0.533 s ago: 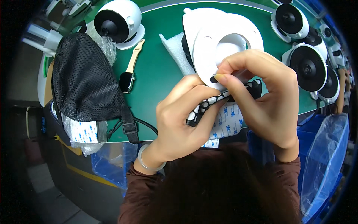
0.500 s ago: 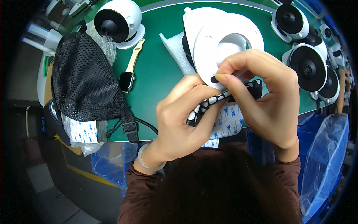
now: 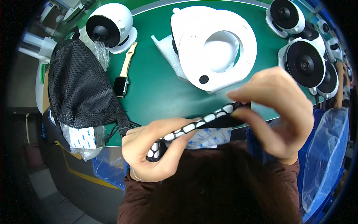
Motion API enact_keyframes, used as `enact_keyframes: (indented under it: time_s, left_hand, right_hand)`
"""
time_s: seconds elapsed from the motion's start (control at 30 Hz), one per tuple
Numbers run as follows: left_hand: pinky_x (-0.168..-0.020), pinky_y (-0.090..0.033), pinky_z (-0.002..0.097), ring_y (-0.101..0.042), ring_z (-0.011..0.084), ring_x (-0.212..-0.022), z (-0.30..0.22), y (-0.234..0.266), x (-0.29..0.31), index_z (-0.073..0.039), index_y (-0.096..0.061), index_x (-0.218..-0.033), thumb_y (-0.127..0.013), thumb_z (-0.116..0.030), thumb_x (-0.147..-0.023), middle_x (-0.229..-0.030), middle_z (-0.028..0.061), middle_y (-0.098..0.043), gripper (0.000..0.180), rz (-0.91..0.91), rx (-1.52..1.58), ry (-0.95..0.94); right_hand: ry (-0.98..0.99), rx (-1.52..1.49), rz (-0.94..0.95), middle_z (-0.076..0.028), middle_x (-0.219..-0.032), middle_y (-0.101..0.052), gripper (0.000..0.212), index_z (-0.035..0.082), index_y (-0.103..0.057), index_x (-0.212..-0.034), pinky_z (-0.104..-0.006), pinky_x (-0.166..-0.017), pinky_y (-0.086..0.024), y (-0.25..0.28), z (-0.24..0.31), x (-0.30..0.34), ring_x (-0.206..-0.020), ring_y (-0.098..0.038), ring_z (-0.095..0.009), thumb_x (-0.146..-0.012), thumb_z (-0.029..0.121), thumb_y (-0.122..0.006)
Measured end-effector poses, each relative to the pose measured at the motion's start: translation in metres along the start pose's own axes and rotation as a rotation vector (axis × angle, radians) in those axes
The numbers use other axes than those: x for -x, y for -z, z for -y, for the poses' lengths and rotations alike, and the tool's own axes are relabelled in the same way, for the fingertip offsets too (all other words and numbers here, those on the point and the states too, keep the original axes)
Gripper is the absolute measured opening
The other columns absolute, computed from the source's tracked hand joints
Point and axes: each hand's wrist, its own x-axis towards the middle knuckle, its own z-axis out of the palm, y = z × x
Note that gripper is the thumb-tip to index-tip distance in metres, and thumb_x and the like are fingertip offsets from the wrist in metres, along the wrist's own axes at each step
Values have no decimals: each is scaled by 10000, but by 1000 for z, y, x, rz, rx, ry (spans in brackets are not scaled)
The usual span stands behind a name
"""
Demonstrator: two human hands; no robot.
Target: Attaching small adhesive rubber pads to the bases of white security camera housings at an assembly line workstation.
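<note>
My left hand [image 3: 158, 147] and my right hand [image 3: 278, 112] hold between them a black strip with a row of white pads [image 3: 194, 125], one hand at each end, just above the near edge of the green table [image 3: 156, 93]. The strip runs slanted, higher at the right. Beyond my hands lies a large white round housing [image 3: 214, 46] with a small black dot near its rim. My head hides what is below the strip.
A black mesh bag [image 3: 80, 87] lies at the left over plastic-wrapped sheets. A wristwatch with a tan band [image 3: 123, 76] lies beside it. White round cameras with black faces stand at the back left [image 3: 110, 26] and along the right [image 3: 304, 61]. A clear plastic bag [image 3: 324, 160] hangs at the right.
My hands have drawn back from the white housing toward me and moved apart. The strip is now stretched out between them.
</note>
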Motion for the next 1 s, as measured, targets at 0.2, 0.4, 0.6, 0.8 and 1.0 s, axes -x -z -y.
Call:
enact_keyframes:
  time_s: [0.2, 0.4, 0.6, 0.8, 1.0]
  left_hand:
    - [-511, -433, 199, -591, 136, -542, -4, -7, -7, 30, -604, -751, -638, 92, -588, -643, 109, -608, 177, 44, -87, -29]
    - [-521, -438, 204, -594, 139, -551, -3, -10, -10, 38, -602, -755, -627, 97, -590, -650, 111, -611, 177, 70, -110, -36]
    - [-592, -440, 219, -580, 149, -641, 3, -22, -15, 45, -596, -743, -625, 101, -599, -704, 115, -601, 157, -68, -39, 46]
    - [-637, -436, 229, -577, 179, -731, 13, -27, -18, 40, -604, -757, -639, 100, -579, -811, 135, -588, 190, -1, -60, -73]
    - [-602, -428, 217, -566, 154, -669, 10, -28, -21, 53, -582, -782, -616, 121, -601, -755, 129, -576, 197, 57, -48, -26]
  right_hand:
    - [8, 3, -10, -76, -678, -589, 150, 20, -620, -700, -271, -566, -427, 0, 5, 5, -625, -547, -194, -555, 24, -661]
    - [-112, 85, 38, -71, -661, -584, 106, 41, -588, -679, -273, -553, -448, 1, 6, 5, -630, -563, -198, -590, 37, -644]
    - [-76, 129, -63, -261, -1027, -536, 87, -5, -546, -763, -291, -697, -465, 28, 10, 13, -824, -580, -222, -726, 69, -572]
    - [-473, -317, -165, -133, -818, -616, 80, -30, -586, -796, -230, -692, -471, 9, -28, 6, -764, -589, -136, -735, 20, -601]
    - [-445, -224, -161, -94, -792, -615, 73, -15, -607, -779, -199, -620, -467, 6, -28, 5, -713, -582, -114, -725, 32, -620]
